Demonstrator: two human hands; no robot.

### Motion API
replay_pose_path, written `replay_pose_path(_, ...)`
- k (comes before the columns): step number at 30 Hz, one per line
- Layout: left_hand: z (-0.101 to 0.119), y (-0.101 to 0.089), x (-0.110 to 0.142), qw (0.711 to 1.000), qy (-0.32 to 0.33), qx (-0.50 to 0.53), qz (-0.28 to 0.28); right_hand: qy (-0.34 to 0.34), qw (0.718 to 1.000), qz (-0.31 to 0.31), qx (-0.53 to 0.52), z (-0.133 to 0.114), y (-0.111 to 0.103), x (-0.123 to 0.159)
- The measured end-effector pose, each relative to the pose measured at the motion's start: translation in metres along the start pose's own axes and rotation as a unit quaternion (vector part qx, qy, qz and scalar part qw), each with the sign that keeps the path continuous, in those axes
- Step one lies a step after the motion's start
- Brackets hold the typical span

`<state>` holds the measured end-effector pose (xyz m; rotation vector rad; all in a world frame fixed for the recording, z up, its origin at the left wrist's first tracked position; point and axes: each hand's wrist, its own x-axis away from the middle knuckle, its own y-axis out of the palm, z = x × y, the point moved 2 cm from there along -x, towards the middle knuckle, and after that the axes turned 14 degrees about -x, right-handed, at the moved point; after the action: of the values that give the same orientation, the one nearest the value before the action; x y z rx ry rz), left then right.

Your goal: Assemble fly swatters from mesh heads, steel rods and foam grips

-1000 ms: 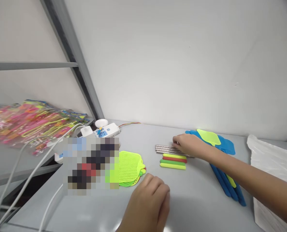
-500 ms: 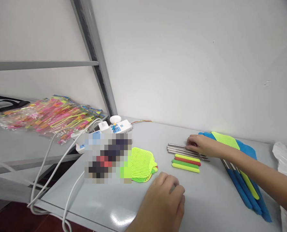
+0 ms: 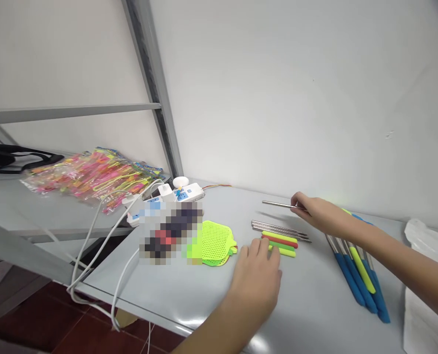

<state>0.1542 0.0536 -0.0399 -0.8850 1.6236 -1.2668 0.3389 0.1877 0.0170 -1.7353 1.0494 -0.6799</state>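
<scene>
My right hand [image 3: 315, 211] pinches one thin metal rod [image 3: 278, 204] and holds it in the air above the grey table [image 3: 189, 295]. Below it lie several more metal rods [image 3: 278, 229] side by side. In front of those rest three short foam grips [image 3: 283, 244], yellow, red and green. My left hand [image 3: 258, 280] lies on the table with fingers curled, its fingertips touching the left end of the grips. A stack of yellow-green swatter heads [image 3: 215, 235] lies to the left of it.
Finished swatters with blue and yellow handles [image 3: 357, 275] lie right of the rods. A white plastic bag [image 3: 425, 290] sits at the far right. A power strip [image 3: 178, 194] with white cables [image 3: 104, 246] is at the back left, by packets of colourful items [image 3: 89, 174] on a lower shelf.
My right hand has picked one rod off the pile and lifted it. My left hand has moved forward to the foam grips. The camera has shifted left.
</scene>
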Motion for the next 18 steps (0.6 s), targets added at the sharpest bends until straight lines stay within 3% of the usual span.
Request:
replay_pose_path(7,0.007,-0.002,0.001,0.999,0.013,-0.014,0.029,0.004,1.0,0.004,0.022,-0.009,-0.026,0.063)
replay_pose_path(12,0.011,0.002,-0.004,0.999,0.024,0.011,0.027,-0.064,0.989,-0.024,0.13,-0.01,-0.029,0.101)
replay_pose_path(16,0.018,0.0,0.0,0.998,0.046,0.042,0.019,-0.093,0.985,-0.035,0.14,-0.006,-0.028,0.123)
replay_pose_path(18,0.018,-0.005,0.008,0.996,0.062,0.063,0.016,-0.106,0.987,-0.009,0.12,-0.006,-0.03,0.133)
